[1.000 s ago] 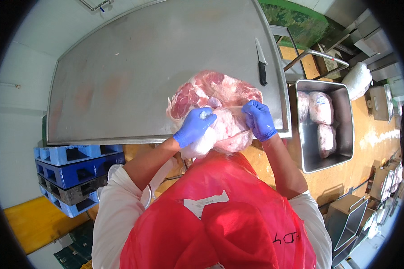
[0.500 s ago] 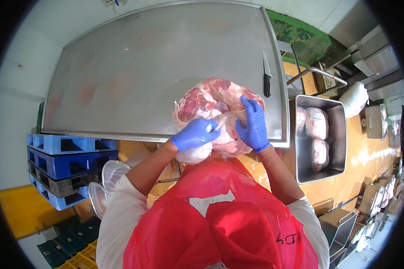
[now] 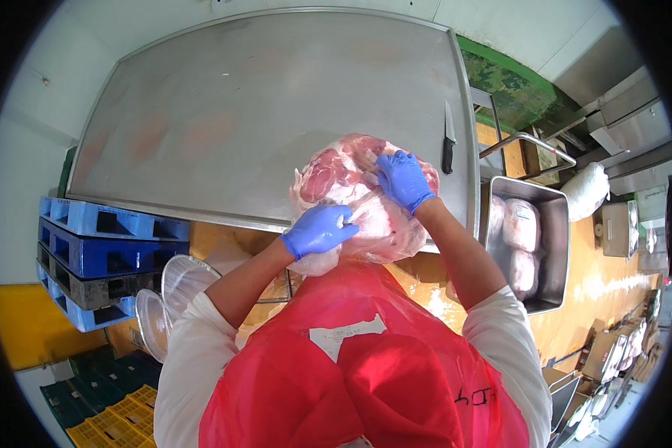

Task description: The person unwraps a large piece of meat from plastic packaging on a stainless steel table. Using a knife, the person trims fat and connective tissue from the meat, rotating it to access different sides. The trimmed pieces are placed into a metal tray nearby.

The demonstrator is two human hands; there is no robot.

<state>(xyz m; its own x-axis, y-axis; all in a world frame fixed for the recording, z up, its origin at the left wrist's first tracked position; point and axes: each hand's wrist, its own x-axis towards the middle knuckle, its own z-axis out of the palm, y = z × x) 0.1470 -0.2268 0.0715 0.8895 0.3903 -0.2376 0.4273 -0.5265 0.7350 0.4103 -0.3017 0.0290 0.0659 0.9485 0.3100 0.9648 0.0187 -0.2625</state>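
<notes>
A large piece of raw pink meat (image 3: 326,173) in clear plastic wrap (image 3: 381,228) lies at the front edge of the steel table (image 3: 261,112). My left hand (image 3: 319,233) in a blue glove grips bunched plastic at the lower left of the meat, fingers curled. My blue-gloved right hand (image 3: 402,179) is over the upper right of the meat, fingers bent and closed on the plastic there; its fingertips are partly hidden. A black-handled knife (image 3: 447,153) lies to the right of the meat, near the table's right edge.
Right of the table, a steel tub (image 3: 551,280) holds several wrapped meat pieces (image 3: 520,224); a white bundle (image 3: 586,190) lies behind it. Stacked plastic pallets (image 3: 97,250) stand at the left, near wrapped rolls (image 3: 157,325), with crates (image 3: 108,425) lower left. A metal trolley handle (image 3: 537,145) is beside the table.
My right hand has moved from the meat's right side up and leftward onto its top, its fingers spreading midway and now curled. My left hand still holds the plastic, slightly lower.
</notes>
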